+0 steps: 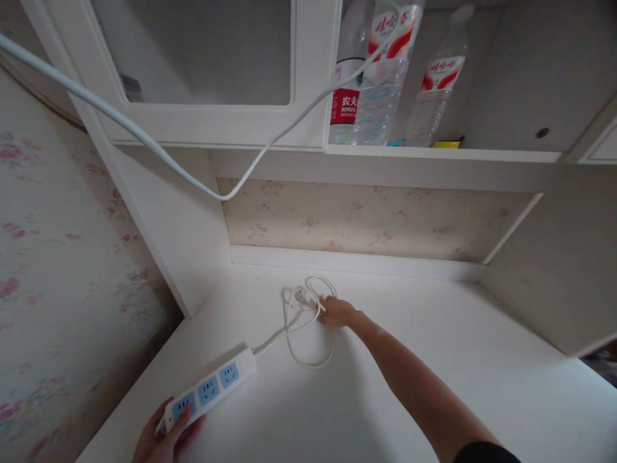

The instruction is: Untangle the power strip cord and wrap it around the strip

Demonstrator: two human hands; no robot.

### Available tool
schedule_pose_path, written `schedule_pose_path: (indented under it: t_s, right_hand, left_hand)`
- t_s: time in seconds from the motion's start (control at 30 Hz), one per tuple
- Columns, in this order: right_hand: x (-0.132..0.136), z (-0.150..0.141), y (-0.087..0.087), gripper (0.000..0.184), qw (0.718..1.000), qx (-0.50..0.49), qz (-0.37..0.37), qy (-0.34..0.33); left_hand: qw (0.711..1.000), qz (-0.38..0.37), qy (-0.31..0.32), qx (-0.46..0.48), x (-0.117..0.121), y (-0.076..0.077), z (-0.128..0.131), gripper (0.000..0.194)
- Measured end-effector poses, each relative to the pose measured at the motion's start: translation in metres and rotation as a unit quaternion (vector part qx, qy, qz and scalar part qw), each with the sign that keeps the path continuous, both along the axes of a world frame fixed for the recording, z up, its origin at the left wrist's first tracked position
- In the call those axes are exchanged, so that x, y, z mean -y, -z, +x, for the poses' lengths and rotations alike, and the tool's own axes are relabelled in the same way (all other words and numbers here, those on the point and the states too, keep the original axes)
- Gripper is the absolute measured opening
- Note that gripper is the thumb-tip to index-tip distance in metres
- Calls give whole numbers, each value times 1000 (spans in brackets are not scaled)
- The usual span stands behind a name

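My left hand point(168, 434) is closed round the near end of a white power strip point(208, 390) with blue socket faces, held at a slant over the desk at the lower left. From the strip's far end runs a thin white power cord point(312, 366), lying in loose loops on the desktop. My right hand point(336, 312) reaches in from the lower right and is closed on the looped cord. A plug point(299, 294) seems to lie among the loops, just left of that hand. The fingertips of the right hand are partly hidden.
The white desktop point(434, 334) has a side panel point(168, 218) on the left. An open shelf point(448, 153) above holds several plastic water bottles point(383, 96). A thick white cable point(159, 153) hangs across the upper view. A glass-door cabinet point(308, 122) is beside the shelf.
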State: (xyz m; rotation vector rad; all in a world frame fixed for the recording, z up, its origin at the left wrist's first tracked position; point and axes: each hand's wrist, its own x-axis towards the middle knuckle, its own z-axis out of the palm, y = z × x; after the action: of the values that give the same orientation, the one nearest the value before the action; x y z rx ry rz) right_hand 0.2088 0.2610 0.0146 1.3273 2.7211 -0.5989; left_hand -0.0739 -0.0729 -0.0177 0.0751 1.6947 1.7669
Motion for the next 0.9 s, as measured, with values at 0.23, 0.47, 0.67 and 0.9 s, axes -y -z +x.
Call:
schedule_pose_path:
  t_s: [0.23, 0.47, 0.67, 0.9]
  right_hand:
    - [26, 87, -1, 83, 997, -47, 37, 56]
    - [50, 164, -3, 28, 986, -130, 52, 95]
    - [90, 179, 0, 25, 976, -194, 39, 90]
    - [141, 153, -3, 27, 947, -304, 51, 94]
  left_hand:
    - [996, 63, -10, 57, -30, -18, -4, 13]
    - [993, 107, -18, 41, -70, -26, -12, 4]
    - [995, 91, -15, 37, -99, -18, -11, 11]
    - [998, 54, 5, -33, -124, -1, -1, 12]
